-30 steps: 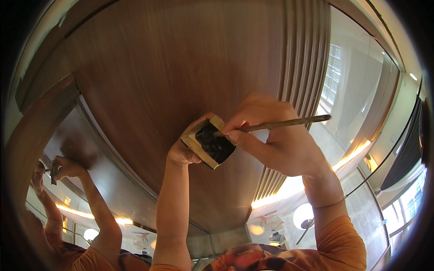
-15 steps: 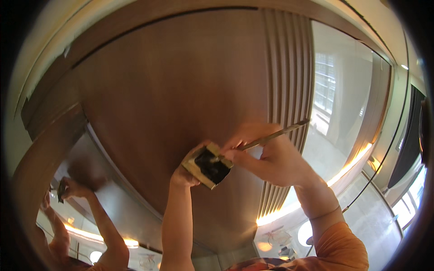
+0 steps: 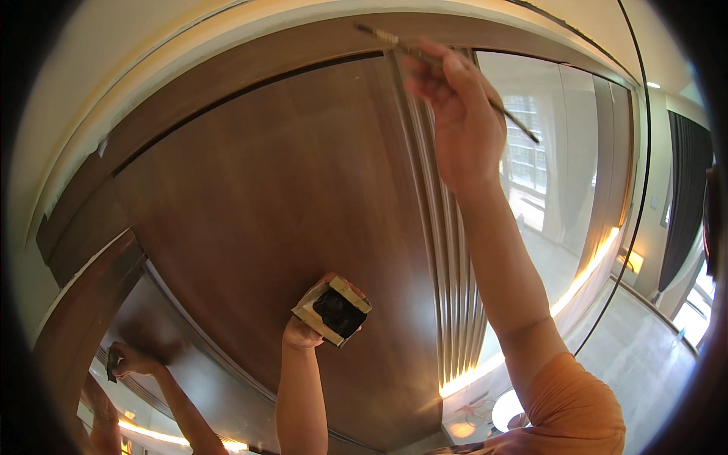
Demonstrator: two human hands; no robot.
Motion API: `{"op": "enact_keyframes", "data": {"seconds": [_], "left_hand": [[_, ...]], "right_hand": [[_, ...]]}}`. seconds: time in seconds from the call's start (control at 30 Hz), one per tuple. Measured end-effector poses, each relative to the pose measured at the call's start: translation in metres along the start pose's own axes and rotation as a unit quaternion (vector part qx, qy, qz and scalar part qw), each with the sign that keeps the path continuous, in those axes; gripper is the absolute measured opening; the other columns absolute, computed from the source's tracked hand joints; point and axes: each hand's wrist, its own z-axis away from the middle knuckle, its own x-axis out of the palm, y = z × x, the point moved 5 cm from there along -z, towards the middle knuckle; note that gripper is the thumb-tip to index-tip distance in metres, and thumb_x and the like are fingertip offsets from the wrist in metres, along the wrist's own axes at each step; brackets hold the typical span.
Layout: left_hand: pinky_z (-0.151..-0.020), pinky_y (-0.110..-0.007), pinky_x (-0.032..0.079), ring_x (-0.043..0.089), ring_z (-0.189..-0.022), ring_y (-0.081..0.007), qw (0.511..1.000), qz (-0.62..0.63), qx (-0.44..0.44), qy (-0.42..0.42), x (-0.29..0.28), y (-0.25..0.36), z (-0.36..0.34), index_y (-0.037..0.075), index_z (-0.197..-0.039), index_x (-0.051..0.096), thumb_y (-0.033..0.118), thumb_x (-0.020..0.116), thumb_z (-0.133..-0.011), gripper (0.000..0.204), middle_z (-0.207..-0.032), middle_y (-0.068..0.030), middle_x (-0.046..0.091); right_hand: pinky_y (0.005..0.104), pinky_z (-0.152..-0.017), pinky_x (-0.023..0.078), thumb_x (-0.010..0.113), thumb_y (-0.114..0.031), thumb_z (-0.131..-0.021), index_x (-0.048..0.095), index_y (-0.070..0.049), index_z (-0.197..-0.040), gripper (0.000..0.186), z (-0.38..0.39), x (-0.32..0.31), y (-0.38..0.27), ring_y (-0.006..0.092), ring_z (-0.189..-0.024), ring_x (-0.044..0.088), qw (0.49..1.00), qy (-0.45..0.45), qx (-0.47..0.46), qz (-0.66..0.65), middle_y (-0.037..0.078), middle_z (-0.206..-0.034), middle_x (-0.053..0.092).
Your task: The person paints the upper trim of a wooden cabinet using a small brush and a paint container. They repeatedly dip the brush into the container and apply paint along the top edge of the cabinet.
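My left hand grips a small, squarish container with pale yellowish sides and a dark, blackened inside, low in front of a brown wood panel. My right hand is raised high, closed on a thin paintbrush that slants across it. The brush's tip points up-left over the brown band along the panel's top; whether it touches there, I cannot tell. The fingers of my right hand are slightly blurred, near the top of a vertical ribbed strip.
A glossy pane reflecting a window is right of the ribs, with a lit strip beside it. A black cable hangs farther right, before a dark curtain. At lower left, a reflective panel mirrors arms. A pale cornice runs above.
My right hand has lifted the brush out of the container, up to the panel's top edge. My left hand with the container sits lower in the view, which has shifted upward.
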Motion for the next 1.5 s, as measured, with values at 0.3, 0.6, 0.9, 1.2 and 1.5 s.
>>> {"op": "enact_keyframes", "data": {"seconds": [0.3, 0.6, 0.9, 1.2, 1.5], "left_hand": [[-0.078, -0.043, 0.067, 0.061, -0.117, -0.0357, 1.000, 0.018, -0.015, 0.005, 0.002, 0.000, -0.001, 0.000, -0.135, 0.047, 0.034, 0.099, -0.064, 0.095, -0.122, -0.0232, 0.058], [-0.078, -0.041, 0.068, 0.061, -0.118, -0.0359, 1.000, 0.002, 0.010, -0.015, 0.005, 0.002, -0.003, -0.005, -0.132, 0.049, 0.032, 0.097, -0.069, 0.087, -0.121, -0.0251, 0.057], [-0.080, -0.046, 0.068, 0.059, -0.121, -0.0408, 0.999, 0.026, -0.004, -0.041, 0.003, 0.002, -0.003, -0.005, -0.133, 0.046, 0.032, 0.096, -0.071, 0.088, -0.122, -0.0269, 0.054], [-0.087, -0.045, 0.065, 0.064, -0.116, -0.0376, 0.995, 0.086, -0.042, -0.027, 0.004, 0.000, -0.003, -0.001, -0.134, 0.048, 0.026, 0.099, -0.062, 0.092, -0.126, -0.0284, 0.057], [-0.080, -0.048, 0.067, 0.061, -0.118, -0.0419, 0.990, 0.124, -0.060, -0.030, 0.000, -0.002, -0.003, -0.004, -0.129, 0.050, 0.025, 0.100, -0.060, 0.090, -0.120, -0.0291, 0.057]], "right_hand": [[0.0308, -0.083, 0.054, 0.054, -0.021, -0.108, 0.067, 0.001, -0.130, 0.034, -0.052, 0.026, 0.010, 0.0156, -0.092, 0.067, 0.994, -0.014, -0.063, 0.092, 0.011, -0.115, 0.072], [0.0254, -0.077, 0.054, 0.054, -0.018, -0.108, 0.068, 0.001, -0.130, 0.032, -0.065, 0.029, 0.019, 0.0130, -0.088, 0.066, 0.996, 0.005, -0.076, 0.052, 0.012, -0.115, 0.072], [0.0262, -0.076, 0.051, 0.052, -0.018, -0.108, 0.064, 0.000, -0.135, 0.034, -0.054, 0.012, 0.008, 0.0132, -0.088, 0.061, 0.983, 0.134, -0.094, 0.083, 0.010, -0.107, 0.068], [0.0366, -0.089, 0.049, 0.052, -0.014, -0.105, 0.060, 0.005, -0.134, 0.035, -0.028, 0.073, 0.028, 0.0240, -0.099, 0.063, 0.919, 0.130, -0.274, 0.253, 0.015, -0.106, 0.066], [0.0370, -0.073, 0.052, 0.059, -0.010, -0.099, 0.066, 0.006, -0.126, 0.032, -0.013, 0.100, 0.045, 0.0275, -0.087, 0.068, 0.982, 0.013, -0.178, 0.065, 0.018, -0.104, 0.069]]}}
